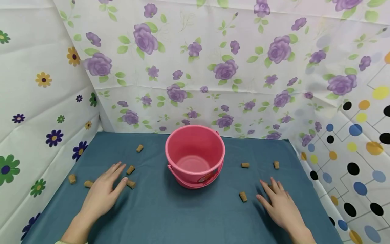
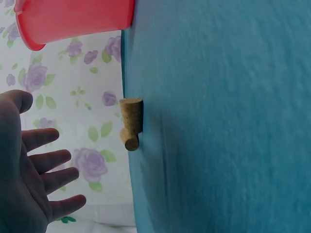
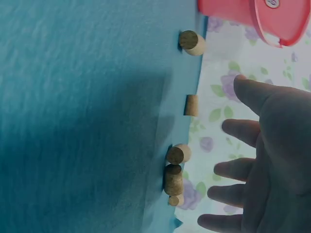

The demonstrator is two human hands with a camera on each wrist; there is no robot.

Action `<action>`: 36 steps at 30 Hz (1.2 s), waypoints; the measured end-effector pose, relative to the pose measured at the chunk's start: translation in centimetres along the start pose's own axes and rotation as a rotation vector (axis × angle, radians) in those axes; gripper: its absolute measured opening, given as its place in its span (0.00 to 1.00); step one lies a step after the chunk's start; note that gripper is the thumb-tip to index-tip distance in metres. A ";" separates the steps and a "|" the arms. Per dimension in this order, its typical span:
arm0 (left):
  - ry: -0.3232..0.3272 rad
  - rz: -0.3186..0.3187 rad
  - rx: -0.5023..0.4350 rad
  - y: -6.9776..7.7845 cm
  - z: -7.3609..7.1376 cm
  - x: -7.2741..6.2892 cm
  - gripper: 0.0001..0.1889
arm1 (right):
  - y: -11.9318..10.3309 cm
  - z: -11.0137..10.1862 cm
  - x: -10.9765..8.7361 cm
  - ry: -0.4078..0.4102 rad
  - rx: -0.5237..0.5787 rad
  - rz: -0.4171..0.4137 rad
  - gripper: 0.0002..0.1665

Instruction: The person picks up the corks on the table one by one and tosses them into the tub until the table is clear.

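Note:
A pink bucket [image 1: 195, 149] stands upright at the middle of the table, its handle lowered against the front. In the head view, my left hand [image 1: 102, 191] hovers with fingers extended among several corks on the left, near one cork [image 1: 130, 170] and another cork [image 1: 131, 184]. It holds nothing. My right hand [image 1: 281, 205] is spread above the right side, partly covering a cork [image 1: 269, 185]; another cork [image 1: 242, 196] lies to its left. The right wrist view shows the right hand [image 3: 272, 160] apart from the corks [image 3: 173, 180], its palm holding nothing.
More corks lie around: one cork [image 1: 72, 179] near the left edge, one [image 1: 139, 148] at the back left, one [image 1: 245, 165] right of the bucket and one [image 1: 276, 165] farther right. A blue cloth [image 1: 182, 217] covers the table; a flowered curtain [image 1: 195, 67] hangs behind.

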State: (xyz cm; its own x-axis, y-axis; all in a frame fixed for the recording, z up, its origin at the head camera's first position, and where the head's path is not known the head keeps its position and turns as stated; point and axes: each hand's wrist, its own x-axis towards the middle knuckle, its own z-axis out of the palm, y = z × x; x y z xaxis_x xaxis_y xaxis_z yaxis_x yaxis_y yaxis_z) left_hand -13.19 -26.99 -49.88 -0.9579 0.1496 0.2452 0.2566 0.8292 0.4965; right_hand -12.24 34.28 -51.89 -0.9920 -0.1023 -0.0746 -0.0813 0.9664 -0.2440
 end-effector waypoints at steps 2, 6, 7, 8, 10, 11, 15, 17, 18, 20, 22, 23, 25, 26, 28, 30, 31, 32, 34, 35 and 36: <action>0.028 -0.011 -0.024 0.4 0.0 0.0 0.30 | -0.2 -0.1 -0.1 0.015 0.008 0.000 0.43; 0.072 -0.026 -0.073 1.3 0.2 0.2 0.27 | -0.5 -0.5 -0.4 0.038 0.029 0.013 0.38; 0.087 -0.024 -0.083 1.5 0.3 0.3 0.26 | -0.6 -0.6 -0.4 0.043 0.034 0.017 0.37; 0.103 -0.020 -0.091 1.7 0.3 0.4 0.25 | -0.7 -0.7 -0.5 0.048 0.040 0.021 0.36; 0.135 -0.015 -0.115 2.2 0.4 0.6 0.23 | -0.9 -0.8 -0.6 0.061 0.056 0.026 0.35; 0.151 -0.012 -0.127 2.5 0.5 0.7 0.21 | -1.0 -0.9 -0.6 0.065 0.066 0.028 0.35; 0.202 -0.001 -0.178 3.8 1.0 1.5 0.19 | -1.2 -1.0 -0.9 0.073 0.103 0.048 0.40; 0.223 0.009 -0.198 4.5 1.2 1.9 0.19 | -1.4 -1.1 -0.9 0.076 0.114 0.063 0.43; 0.235 0.015 -0.213 4.9 1.3 2.2 0.20 | -1.5 -1.1 -1.0 0.075 0.124 0.075 0.44; 0.256 0.024 -0.249 5.8 1.5 2.8 0.20 | -1.8 -1.1 -1.1 0.066 0.148 0.105 0.41; 0.284 0.030 -0.282 6.6 1.7 3.5 0.20 | -2.1 -1.1 -1.1 0.055 0.169 0.131 0.36; 0.298 0.030 -0.299 7.0 1.8 3.8 0.19 | -2.2 -1.0 -1.2 0.047 0.178 0.143 0.35; 0.325 0.027 -0.329 7.8 2.0 4.6 0.19 | -2.5 -0.9 -1.3 0.028 0.187 0.165 0.33; 0.339 0.026 -0.346 8.2 2.1 5.0 0.19 | -2.6 -0.8 -1.3 0.025 0.187 0.168 0.34; 0.356 0.016 -0.384 9.0 2.3 5.7 0.19 | -2.7 -0.7 -1.4 0.015 0.189 0.177 0.35; 0.359 0.004 -0.435 9.7 2.6 6.4 0.20 | -2.8 -0.7 -1.4 0.005 0.194 0.187 0.35; 0.355 -0.006 -0.463 10.0 2.7 6.6 0.20 | -2.8 -0.7 -1.4 0.001 0.199 0.190 0.36; 0.347 -0.019 -0.489 10.3 2.8 6.9 0.21 | -2.8 -0.7 -1.4 -0.003 0.203 0.191 0.36; 0.322 -0.049 -0.543 10.9 2.9 7.4 0.23 | -2.9 -0.7 -1.3 -0.012 0.211 0.192 0.36; 0.307 -0.067 -0.568 11.1 3.0 7.6 0.24 | -2.9 -0.7 -1.3 -0.015 0.217 0.192 0.36; 0.294 -0.088 -0.591 11.3 3.1 7.8 0.25 | -2.9 -0.7 -1.3 -0.019 0.222 0.194 0.36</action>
State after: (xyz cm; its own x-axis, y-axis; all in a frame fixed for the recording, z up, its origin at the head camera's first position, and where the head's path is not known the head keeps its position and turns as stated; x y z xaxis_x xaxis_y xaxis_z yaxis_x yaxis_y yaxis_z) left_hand -18.16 -14.78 -44.87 -0.9249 -0.1280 0.3581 0.2867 0.3839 0.8777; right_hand -10.81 31.75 -50.38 -0.9847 0.0726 -0.1583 0.1348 0.8932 -0.4291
